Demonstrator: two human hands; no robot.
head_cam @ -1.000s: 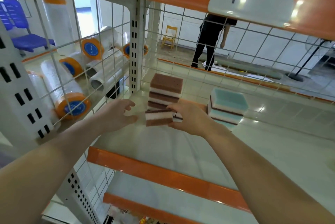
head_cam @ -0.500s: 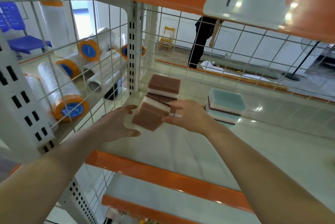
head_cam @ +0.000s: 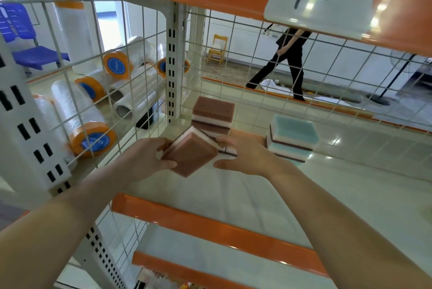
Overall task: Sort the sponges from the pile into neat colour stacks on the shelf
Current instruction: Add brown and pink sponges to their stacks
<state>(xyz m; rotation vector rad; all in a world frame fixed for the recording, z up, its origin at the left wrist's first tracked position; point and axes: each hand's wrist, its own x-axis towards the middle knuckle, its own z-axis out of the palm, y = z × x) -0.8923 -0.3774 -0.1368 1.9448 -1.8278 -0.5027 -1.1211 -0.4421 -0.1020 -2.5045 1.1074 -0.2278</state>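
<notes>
Left hand [head_cam: 149, 157] pinches tilted brown sponge [head_cam: 191, 155], squaring it for brown stack [head_cam: 212, 115] just beyond; right hand [head_cam: 245, 155], fingers relaxed, steadies sponge's far edge.

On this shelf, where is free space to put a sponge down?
The shelf is bare from its orange front edge up to the hands, and right of the blue stack. The back left corner is crowded by the brown stack.

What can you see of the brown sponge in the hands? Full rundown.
The brown sponge is a square block with a brown scouring face turned to the camera and a white foam layer along its upper edge. It is tilted, corner down, above the shelf, in front of the brown stack. The left hand grips its left edge; the right hand is at its right corner.
</notes>
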